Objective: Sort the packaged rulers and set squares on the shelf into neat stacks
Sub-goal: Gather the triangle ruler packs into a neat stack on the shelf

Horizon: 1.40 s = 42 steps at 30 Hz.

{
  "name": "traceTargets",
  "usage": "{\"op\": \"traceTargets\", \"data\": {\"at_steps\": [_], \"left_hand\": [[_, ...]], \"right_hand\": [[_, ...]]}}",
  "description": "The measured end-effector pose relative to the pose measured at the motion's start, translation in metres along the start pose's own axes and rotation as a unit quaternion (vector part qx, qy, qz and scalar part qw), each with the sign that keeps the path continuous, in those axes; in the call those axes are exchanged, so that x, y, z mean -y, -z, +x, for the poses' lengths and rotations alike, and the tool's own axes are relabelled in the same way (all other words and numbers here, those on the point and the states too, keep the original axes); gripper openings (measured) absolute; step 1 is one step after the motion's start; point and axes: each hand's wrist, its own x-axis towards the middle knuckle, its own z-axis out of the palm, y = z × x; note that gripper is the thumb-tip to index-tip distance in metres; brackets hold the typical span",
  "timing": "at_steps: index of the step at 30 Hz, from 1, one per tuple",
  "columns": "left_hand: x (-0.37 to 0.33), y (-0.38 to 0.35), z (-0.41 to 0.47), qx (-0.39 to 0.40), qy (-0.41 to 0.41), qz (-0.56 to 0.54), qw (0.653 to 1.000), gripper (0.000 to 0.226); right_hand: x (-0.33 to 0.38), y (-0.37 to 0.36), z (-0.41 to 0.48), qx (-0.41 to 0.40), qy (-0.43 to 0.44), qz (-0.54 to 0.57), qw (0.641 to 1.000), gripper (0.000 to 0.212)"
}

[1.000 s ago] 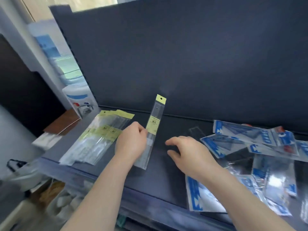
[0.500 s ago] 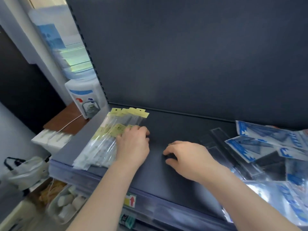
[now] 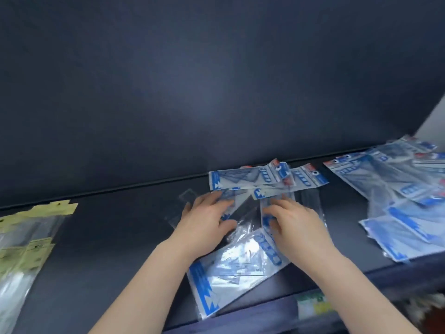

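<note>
A loose heap of blue-and-white set square packets (image 3: 250, 182) lies mid-shelf, one large packet (image 3: 231, 268) nearest the front edge. My left hand (image 3: 207, 222) rests flat on the heap's left side, fingers spread over a packet. My right hand (image 3: 296, 220) lies on the heap's right side, fingertips curled on a packet's edge; a firm grip is not visible. Yellow-headed ruler packets (image 3: 26, 239) sit stacked at the far left. A second spread of blue packets (image 3: 404, 203) covers the right end of the shelf.
The dark shelf (image 3: 115, 237) has a tall dark back panel (image 3: 216, 80) close behind the packets. Its front lip (image 3: 265, 314) carries a green-yellow label. A clear thin packet (image 3: 183, 201) lies just left of my left hand.
My view swung right from the ruler stack to the set square heap. My left hand left the rulers, and both hands now lie on the blue packets.
</note>
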Motion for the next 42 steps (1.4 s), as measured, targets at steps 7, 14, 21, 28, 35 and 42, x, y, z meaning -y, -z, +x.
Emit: {"op": "traceTargets", "data": {"at_steps": [7, 14, 21, 28, 35, 42], "left_hand": [[-0.061, -0.023, 0.036, -0.015, 0.009, 0.065, 0.998, 0.057], [-0.112, -0.05, 0.067, 0.054, 0.051, 0.079, 0.994, 0.068], [-0.152, -0.057, 0.087, 0.064, 0.011, 0.095, 0.993, 0.066], [-0.191, -0.059, 0.074, -0.064, 0.076, 0.149, 0.984, 0.05], [-0.191, -0.048, 0.077, -0.022, 0.161, 0.044, 0.986, 0.05], [-0.184, -0.047, 0.069, -0.027, 0.183, -0.003, 0.983, 0.021]], "right_hand": [[-0.077, 0.012, -0.018, -0.039, -0.063, 0.012, 0.997, 0.048], [-0.127, 0.02, -0.021, -0.076, -0.011, 0.045, 0.996, 0.037], [-0.163, 0.024, -0.023, -0.079, 0.007, 0.043, 0.996, 0.025], [-0.2, 0.022, -0.024, -0.084, 0.028, 0.066, 0.994, 0.024], [-0.215, 0.029, -0.021, -0.04, 0.087, 0.116, 0.989, 0.016], [-0.22, 0.036, -0.023, -0.064, 0.041, 0.154, 0.985, 0.018]]}}
